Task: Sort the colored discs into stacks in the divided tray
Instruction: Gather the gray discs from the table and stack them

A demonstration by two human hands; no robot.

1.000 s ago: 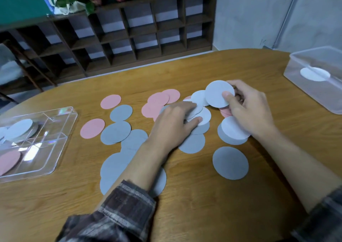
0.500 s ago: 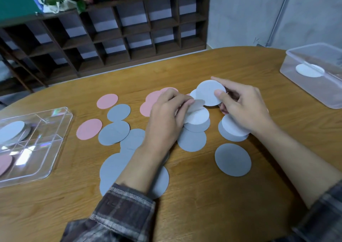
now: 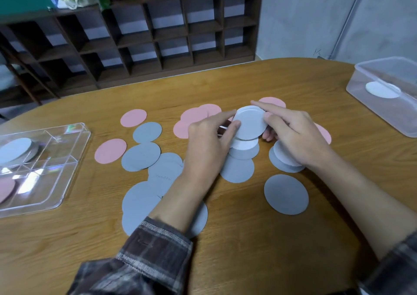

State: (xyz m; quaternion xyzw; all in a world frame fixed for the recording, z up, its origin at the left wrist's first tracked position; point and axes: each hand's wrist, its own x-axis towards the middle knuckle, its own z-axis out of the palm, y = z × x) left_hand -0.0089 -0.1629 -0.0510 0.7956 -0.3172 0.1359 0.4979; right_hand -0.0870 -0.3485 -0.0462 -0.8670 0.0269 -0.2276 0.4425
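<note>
Pink, grey-blue and white paper discs lie scattered on the wooden table (image 3: 248, 238). Both hands meet over the pile's middle, holding a small stack of white discs (image 3: 250, 123) lifted above the table. My left hand (image 3: 207, 145) pinches the stack's left edge with thumb and fingers. From the right, my right hand (image 3: 291, 134) grips the same stack. The clear divided tray (image 3: 56, 195) sits at the far left, with a whitish disc (image 3: 13, 150) in a back compartment and a pink disc (image 3: 5, 189) in a front one.
A clear plastic box (image 3: 383, 114) with a white disc (image 3: 381, 90) inside stands at the right edge. Loose grey discs (image 3: 286, 194) and pink discs (image 3: 110, 151) surround my hands. A dark wooden shelf unit (image 3: 158, 37) stands behind the table.
My left hand rose from the pile and joined the right hand, bringing its white disc together with the one the right hand held. Both hands now hold one stack.
</note>
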